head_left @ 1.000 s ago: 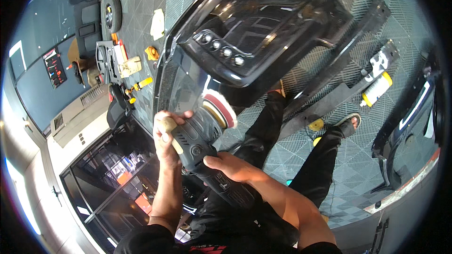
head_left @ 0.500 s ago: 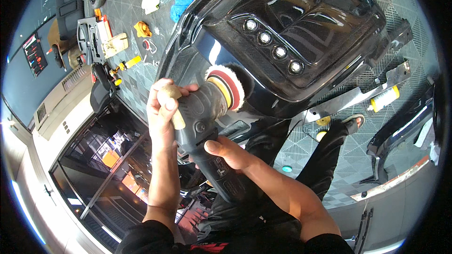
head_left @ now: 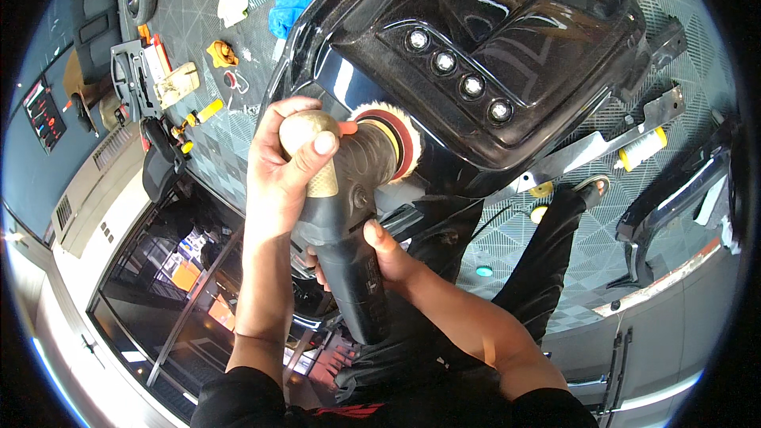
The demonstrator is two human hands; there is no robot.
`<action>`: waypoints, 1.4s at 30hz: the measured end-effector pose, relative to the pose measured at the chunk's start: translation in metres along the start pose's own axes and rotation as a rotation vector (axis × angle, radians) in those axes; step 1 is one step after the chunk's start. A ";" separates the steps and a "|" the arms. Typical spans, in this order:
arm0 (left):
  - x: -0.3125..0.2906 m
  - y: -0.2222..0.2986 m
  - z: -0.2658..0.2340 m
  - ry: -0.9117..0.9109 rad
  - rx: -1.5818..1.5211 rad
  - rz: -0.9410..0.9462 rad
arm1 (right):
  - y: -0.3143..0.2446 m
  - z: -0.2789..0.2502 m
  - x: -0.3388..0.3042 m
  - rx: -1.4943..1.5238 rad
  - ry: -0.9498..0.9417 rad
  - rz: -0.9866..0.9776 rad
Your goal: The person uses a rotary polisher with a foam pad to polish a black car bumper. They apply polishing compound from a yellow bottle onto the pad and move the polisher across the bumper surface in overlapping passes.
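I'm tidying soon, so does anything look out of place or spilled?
A white bottle lies on its side on the floor at right, looking toppled; a blue cloth sits crumpled at upper left. Pale marks beside the orange cloth could be a spill or glare.

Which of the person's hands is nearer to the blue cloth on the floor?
Left. The left hand, on the tan knob of the polisher, is below the blue cloth in the picture; the right hand, around the black body, is lower and farther right.
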State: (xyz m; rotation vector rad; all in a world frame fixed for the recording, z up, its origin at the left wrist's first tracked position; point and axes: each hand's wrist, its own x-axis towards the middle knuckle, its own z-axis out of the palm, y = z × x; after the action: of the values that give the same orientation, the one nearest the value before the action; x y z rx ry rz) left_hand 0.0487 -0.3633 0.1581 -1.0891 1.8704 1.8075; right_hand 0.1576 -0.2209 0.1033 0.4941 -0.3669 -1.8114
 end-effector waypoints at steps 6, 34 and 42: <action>0.002 -0.001 0.000 -0.005 0.008 0.003 | 0.003 0.005 0.002 -0.041 0.096 -0.123; -0.003 -0.001 0.001 -0.041 -0.052 0.042 | 0.040 0.049 -0.072 -0.594 0.518 -0.147; 0.001 -0.007 -0.002 -0.046 0.070 0.125 | 0.039 0.051 -0.066 -0.626 0.545 -0.163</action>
State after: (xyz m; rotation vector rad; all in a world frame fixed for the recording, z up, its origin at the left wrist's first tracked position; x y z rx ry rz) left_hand 0.0528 -0.3647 0.1527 -0.9176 1.9979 1.8022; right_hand 0.1801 -0.1689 0.1757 0.5498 0.6131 -1.7437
